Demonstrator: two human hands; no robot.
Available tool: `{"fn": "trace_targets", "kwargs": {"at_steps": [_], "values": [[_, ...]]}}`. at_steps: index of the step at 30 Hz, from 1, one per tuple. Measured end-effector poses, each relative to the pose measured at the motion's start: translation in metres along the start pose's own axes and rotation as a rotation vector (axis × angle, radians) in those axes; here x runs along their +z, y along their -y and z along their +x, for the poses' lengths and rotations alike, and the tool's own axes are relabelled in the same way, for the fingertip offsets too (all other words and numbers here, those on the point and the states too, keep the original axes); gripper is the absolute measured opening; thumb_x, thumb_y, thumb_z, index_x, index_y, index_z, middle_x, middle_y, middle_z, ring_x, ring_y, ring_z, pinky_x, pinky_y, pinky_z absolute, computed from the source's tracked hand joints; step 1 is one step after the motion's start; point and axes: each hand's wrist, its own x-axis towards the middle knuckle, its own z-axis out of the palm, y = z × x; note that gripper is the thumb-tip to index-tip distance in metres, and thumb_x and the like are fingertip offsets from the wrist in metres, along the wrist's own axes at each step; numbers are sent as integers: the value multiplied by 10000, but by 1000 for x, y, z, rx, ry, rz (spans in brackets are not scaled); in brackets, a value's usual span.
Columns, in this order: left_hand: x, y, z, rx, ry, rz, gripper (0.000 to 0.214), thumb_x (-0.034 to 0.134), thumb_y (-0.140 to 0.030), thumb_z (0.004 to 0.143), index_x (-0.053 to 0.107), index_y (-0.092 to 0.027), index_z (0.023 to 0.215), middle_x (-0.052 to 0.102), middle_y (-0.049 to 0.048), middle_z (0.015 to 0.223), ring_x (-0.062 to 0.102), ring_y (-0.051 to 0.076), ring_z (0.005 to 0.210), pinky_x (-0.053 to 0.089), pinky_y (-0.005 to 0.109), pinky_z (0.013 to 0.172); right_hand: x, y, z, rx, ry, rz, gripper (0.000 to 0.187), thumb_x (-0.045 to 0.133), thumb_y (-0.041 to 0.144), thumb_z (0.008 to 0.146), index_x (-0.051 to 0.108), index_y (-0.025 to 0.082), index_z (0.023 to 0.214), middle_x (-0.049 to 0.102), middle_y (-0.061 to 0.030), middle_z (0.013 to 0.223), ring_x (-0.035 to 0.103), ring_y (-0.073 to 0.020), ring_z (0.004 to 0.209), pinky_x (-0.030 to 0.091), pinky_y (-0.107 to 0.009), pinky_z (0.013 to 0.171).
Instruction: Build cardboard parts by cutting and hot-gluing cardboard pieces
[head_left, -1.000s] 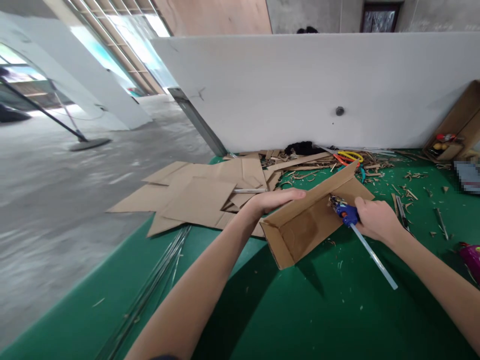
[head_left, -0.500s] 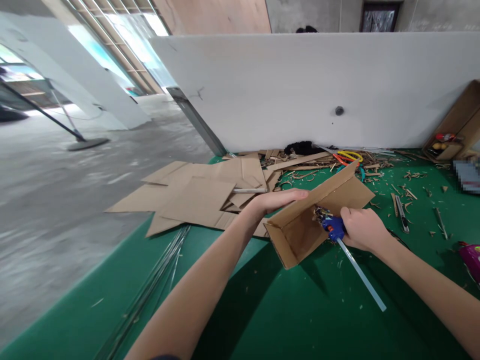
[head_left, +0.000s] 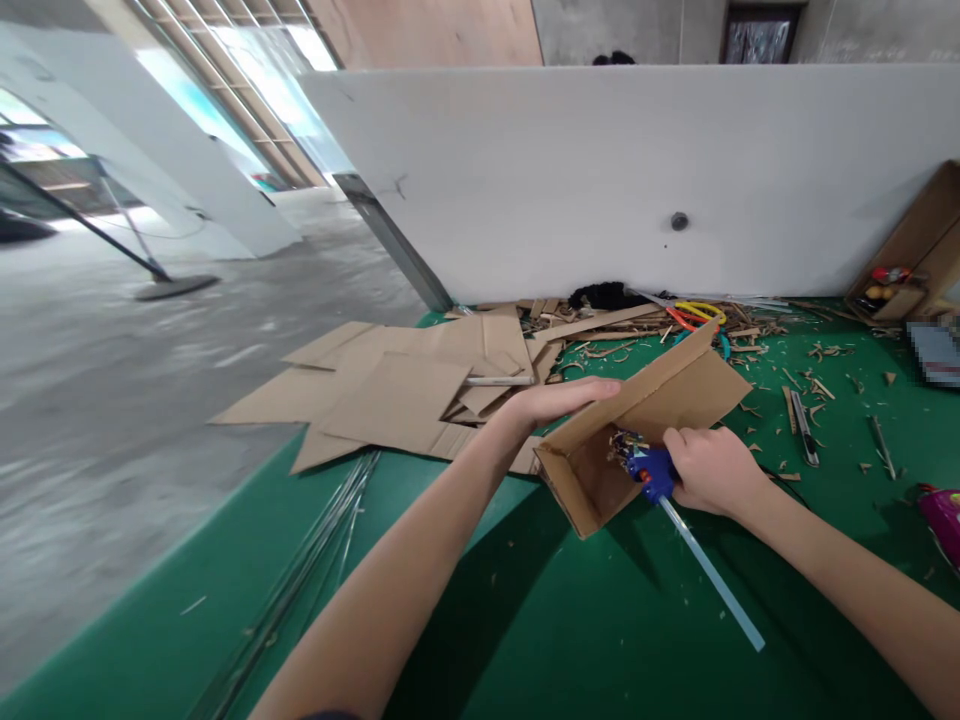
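A folded cardboard box [head_left: 682, 392], open on its near side, is held tilted above the green table. My left hand [head_left: 559, 402] grips its far wall, the thumb along the top edge and the other fingers hidden behind the cardboard. My right hand [head_left: 709, 468] is closed around a blue hot glue gun [head_left: 651, 472]. The gun's nozzle end, crusted with bits, points into the box's left part; whether the tip touches the cardboard I cannot tell. A long clear glue stick [head_left: 716, 580] sticks out of the gun's back, slanting down to the right.
Flat cardboard sheets [head_left: 405, 395] lie on the table [head_left: 600, 640] to the left, near a bundle of clear sticks [head_left: 315, 560]. A utility knife [head_left: 805, 430], scissors [head_left: 694, 315] and cardboard scraps lie at the right and back. A white panel [head_left: 585, 180] rises behind.
My right hand has moved the glue gun a little left and down, deeper toward the box's left end. The box has shifted very slightly; my left hand keeps its hold.
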Motion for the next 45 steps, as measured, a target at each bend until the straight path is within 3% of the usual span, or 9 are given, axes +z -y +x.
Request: {"fn": "trace_targets", "kwargs": {"at_steps": [9,18,24,33,40,45], "values": [[3,1,1,16,1,31,765,528,-748,799,617,-190,1314,642,60,1357,489,323,1320,431,376,1067,-3,9,1,-13,38,-5,208,590,318,835,553,141,939,680,-122,810,697,-273,706,418,-305,551],[5,-6,2,15,3,48,802,539,-795,761,628,-210,1302,651,77,1337,580,319,1204,466,364,999,-8,19,2,-48,73,27,222,592,334,834,561,138,933,674,-134,793,688,-275,696,441,-324,551],[7,-10,0,-28,-85,90,861,539,-811,738,586,-213,1356,630,81,1363,555,335,1225,468,355,973,-7,22,1,-72,35,39,214,604,324,803,568,141,906,676,-135,778,689,-275,682,436,-315,550],[8,-13,-3,-24,-104,85,893,534,-793,763,520,-182,1415,571,99,1435,509,359,1284,454,369,1000,-7,21,0,-93,43,24,223,618,316,804,567,136,925,676,-144,826,688,-265,720,431,-297,567],[5,-13,-9,-76,-259,121,907,552,-800,744,497,-217,1436,437,101,1548,422,383,1365,438,388,1024,-9,15,0,-95,26,22,229,578,296,833,574,148,1008,692,-128,869,702,-288,752,424,-312,568],[9,-19,-13,18,-230,97,888,549,-764,775,438,-239,1483,485,82,1514,432,381,1361,440,386,1036,-13,7,-2,-45,35,109,280,536,375,886,576,142,1035,718,-122,837,708,-285,723,418,-321,581]]}}
